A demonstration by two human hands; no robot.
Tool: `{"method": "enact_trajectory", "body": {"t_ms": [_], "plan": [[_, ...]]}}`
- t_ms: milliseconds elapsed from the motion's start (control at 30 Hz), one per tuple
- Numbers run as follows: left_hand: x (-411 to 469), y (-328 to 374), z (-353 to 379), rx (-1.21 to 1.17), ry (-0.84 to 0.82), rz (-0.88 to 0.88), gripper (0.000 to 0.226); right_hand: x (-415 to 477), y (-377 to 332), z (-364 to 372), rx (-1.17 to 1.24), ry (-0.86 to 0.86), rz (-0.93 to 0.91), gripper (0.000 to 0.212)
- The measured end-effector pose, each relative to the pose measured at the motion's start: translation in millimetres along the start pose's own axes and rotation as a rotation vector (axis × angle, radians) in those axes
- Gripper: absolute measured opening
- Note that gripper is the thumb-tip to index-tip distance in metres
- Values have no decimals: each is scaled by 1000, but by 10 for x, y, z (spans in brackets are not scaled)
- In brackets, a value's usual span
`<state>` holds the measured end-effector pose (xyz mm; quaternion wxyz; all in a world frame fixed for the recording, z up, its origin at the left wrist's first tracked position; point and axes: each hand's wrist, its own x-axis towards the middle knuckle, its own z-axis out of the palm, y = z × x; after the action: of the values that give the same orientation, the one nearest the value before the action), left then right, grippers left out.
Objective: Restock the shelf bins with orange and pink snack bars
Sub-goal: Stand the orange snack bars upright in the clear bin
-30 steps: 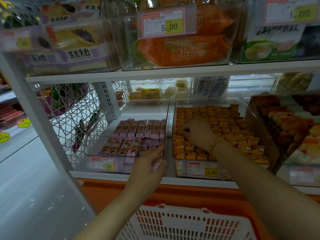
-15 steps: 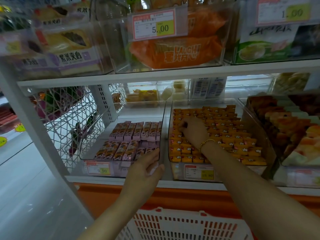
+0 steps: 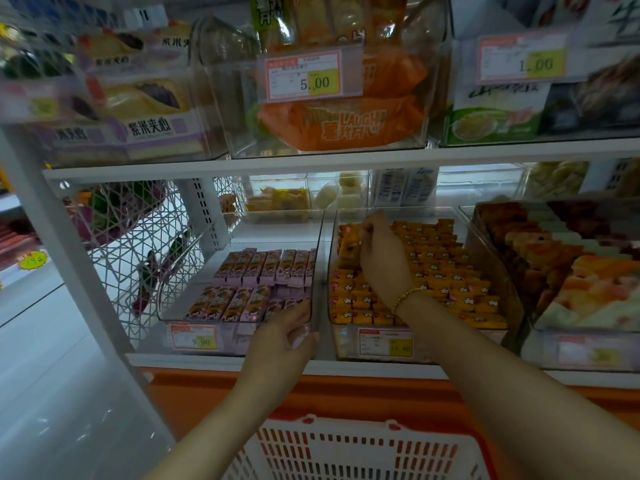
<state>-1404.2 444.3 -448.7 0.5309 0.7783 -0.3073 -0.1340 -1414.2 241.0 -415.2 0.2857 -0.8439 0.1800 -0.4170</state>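
Two clear bins stand side by side on the lower shelf. The left bin (image 3: 173, 299) holds pink snack bars (image 3: 266, 271) in two rows. The right bin (image 3: 512, 299) is packed with orange snack bars (image 3: 450, 278). My left hand (image 3: 280, 344) grips the front right corner of the pink bin, thumb on the outside wall. My right hand (image 3: 381, 258) reaches deep into the orange bin's back left part, its fingers curled on orange bars there; the fingertips are blurred.
A white and orange slotted basket (image 3: 346, 452) sits below my arms. Another clear bin of cake slices (image 3: 588, 348) stands at the right. The upper shelf (image 3: 346, 161) carries bins of packaged bread. A white wire rack (image 3: 138, 258) is at the left.
My right hand has moved farther back in the orange bin, from the front rows to the back left. The left hand stays on the pink bin's corner.
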Motion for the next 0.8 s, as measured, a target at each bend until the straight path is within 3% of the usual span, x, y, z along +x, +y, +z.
{"method": "enact_trajectory", "body": {"t_ms": [100,167,300,433,633,800], "plan": [[-39,57,-36,-25,33,20,44,45,-214,-264,142,104,-34,6],[-62,112,-67,-71,40,27,39,63,-336,-435,286,85,53,7],[-106,215,-110,-313,-39,-43,38,-79,-486,-657,562,-109,282,14],[-170,314,-114,-476,-93,-117,24,-295,-528,-741,665,-288,459,9],[-236,382,-135,-434,-135,-130,11,-368,-515,-930,793,-390,600,11],[-253,377,-120,-430,-153,-125,13,-332,-537,-1002,943,-428,687,21]]}}
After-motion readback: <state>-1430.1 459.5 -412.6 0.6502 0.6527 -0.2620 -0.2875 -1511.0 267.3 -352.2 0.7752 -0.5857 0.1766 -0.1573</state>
